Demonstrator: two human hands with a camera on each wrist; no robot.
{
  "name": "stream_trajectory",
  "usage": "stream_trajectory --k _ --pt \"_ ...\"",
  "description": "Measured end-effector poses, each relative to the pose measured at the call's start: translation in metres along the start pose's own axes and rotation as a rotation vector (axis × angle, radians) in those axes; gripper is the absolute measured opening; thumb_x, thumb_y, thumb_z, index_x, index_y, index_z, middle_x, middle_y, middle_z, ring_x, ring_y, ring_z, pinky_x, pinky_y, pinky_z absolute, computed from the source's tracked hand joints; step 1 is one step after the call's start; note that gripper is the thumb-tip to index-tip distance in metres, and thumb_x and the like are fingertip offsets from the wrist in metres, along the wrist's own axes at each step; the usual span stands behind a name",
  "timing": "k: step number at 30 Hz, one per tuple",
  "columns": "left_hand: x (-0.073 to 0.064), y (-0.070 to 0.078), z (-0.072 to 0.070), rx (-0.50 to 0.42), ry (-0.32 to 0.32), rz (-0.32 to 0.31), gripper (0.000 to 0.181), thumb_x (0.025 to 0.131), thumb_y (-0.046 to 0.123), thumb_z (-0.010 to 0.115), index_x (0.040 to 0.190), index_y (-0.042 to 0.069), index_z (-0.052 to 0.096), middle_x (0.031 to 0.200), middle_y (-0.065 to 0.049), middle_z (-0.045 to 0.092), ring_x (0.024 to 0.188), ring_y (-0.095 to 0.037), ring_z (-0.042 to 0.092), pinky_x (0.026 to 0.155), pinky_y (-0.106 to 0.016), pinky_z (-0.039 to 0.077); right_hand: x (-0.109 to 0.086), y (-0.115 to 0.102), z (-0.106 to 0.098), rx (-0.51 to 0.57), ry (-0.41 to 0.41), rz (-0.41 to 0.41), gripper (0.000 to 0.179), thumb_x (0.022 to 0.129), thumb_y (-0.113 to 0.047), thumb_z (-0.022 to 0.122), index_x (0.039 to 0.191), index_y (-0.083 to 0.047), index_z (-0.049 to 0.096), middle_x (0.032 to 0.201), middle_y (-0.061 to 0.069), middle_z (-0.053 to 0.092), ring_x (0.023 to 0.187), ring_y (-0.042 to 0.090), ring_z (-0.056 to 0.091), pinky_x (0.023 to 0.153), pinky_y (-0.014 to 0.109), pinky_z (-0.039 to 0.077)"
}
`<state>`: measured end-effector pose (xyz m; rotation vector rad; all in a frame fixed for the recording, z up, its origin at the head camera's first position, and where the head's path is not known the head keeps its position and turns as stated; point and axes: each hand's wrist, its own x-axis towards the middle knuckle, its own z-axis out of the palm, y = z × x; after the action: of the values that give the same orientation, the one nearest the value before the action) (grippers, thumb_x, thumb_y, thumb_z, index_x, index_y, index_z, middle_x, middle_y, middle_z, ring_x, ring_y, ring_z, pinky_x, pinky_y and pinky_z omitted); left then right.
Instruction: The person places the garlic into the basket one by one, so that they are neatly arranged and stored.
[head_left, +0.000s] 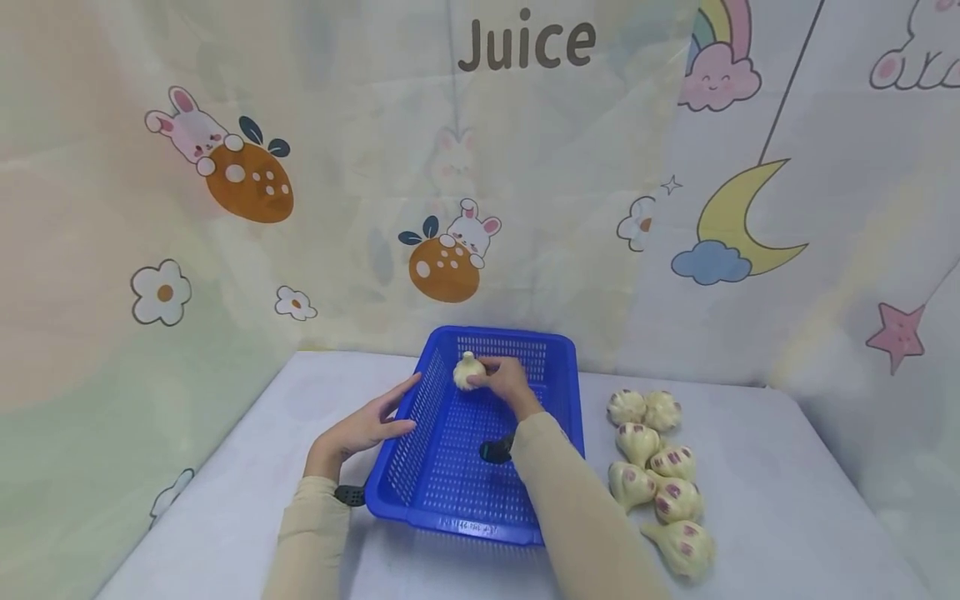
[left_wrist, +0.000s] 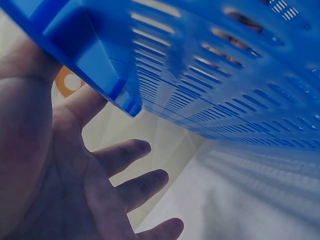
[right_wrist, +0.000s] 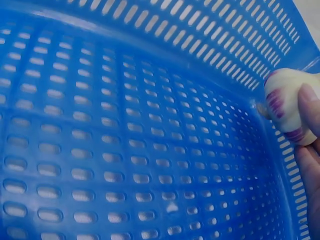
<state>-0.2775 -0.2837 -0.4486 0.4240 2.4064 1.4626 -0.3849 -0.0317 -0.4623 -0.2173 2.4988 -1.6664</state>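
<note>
A blue plastic basket (head_left: pixel 457 487) with slotted walls stands on the table. Over its far left corner, my right hand (head_left: pixel 510 383) pinches a whole garlic bulb (head_left: pixel 467 372) between thumb and fingers. In the right wrist view, this garlic bulb (right_wrist: pixel 282 105) shows purple streaks and is close to the basket's corner. My left hand (head_left: pixel 369 425) rests at the basket's left rim with its fingers spread. From the left wrist, thumb and index finger reach the rim (left_wrist: pixel 132 107), while the other fingers extend loosely below it outside the wall.
Several garlic bulbs (head_left: pixel 663 483) lie in a loose cluster on the white table (head_left: pixel 780 500), right of the basket. Behind the table hangs a printed curtain (head_left: pixel 360 250) with cartoon rabbits. The basket floor (right_wrist: pixel 115 145) is perforated.
</note>
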Motion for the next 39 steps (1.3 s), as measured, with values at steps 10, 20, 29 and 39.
stream_trajectory --k 10,20,29,39 --pt "0.000 -0.002 -0.001 -0.014 -0.032 0.058 0.076 0.094 0.021 0.058 0.152 0.036 0.012 0.161 -0.003 0.008 0.148 -0.034 0.007 0.113 -0.060 0.018 0.000 0.004 0.006 -0.019 -0.015 -0.001 0.048 0.078 -0.017 0.078 0.121 -0.001 0.064 0.121 0.016 0.065 0.114 0.032 0.060 0.100 0.044 0.046" --pt "-0.001 -0.001 0.000 -0.007 -0.026 0.043 0.076 0.094 0.023 0.059 0.152 0.036 0.013 0.161 -0.003 0.009 0.148 -0.034 0.008 0.113 -0.060 0.020 0.001 0.005 0.008 -0.062 -0.014 0.007 0.050 0.078 -0.019 0.078 0.122 -0.001 0.063 0.125 0.016 0.063 0.118 0.032 0.058 0.102 0.044 0.044" --pt "-0.001 -0.002 -0.001 0.005 -0.019 0.042 0.076 0.093 0.026 0.059 0.152 0.037 0.013 0.161 -0.003 0.009 0.148 -0.035 0.007 0.113 -0.061 0.020 0.003 0.008 0.010 -0.087 -0.022 0.000 0.050 0.078 -0.019 0.078 0.122 -0.001 0.063 0.122 0.016 0.065 0.116 0.032 0.059 0.101 0.044 0.045" --pt "0.000 -0.001 0.000 0.009 -0.012 0.034 0.077 0.093 0.025 0.060 0.152 0.036 0.013 0.161 -0.003 0.009 0.148 -0.034 0.007 0.113 -0.061 0.018 0.002 0.009 0.011 -0.118 -0.007 -0.009 0.048 0.077 -0.020 0.079 0.119 0.000 0.065 0.118 0.016 0.067 0.110 0.031 0.061 0.098 0.044 0.047"
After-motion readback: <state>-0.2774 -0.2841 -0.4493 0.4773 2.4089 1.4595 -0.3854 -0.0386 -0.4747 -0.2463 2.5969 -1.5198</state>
